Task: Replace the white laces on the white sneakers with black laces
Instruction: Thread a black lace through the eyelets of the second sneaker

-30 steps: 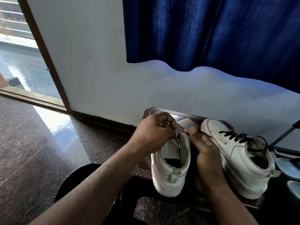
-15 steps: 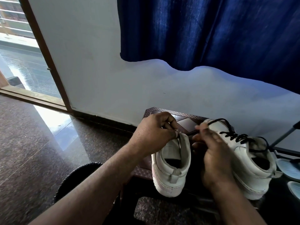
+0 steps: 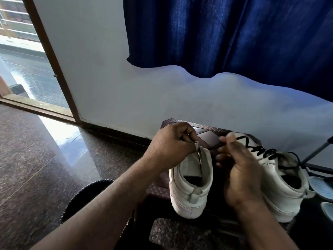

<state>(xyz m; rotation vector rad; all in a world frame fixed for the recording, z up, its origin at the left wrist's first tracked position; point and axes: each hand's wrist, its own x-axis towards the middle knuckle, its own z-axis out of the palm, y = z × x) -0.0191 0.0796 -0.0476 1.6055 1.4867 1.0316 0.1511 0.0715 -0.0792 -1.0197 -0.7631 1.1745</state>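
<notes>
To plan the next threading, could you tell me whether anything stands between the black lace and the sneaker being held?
Nothing visible does: the black lace, pinched by the right hand, runs straight to the sneaker that the left hand grips.

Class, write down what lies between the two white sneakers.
In the head view, the right hand lies between the left sneaker and the right sneaker, pinching a black lace that runs towards the left sneaker's top.
</notes>
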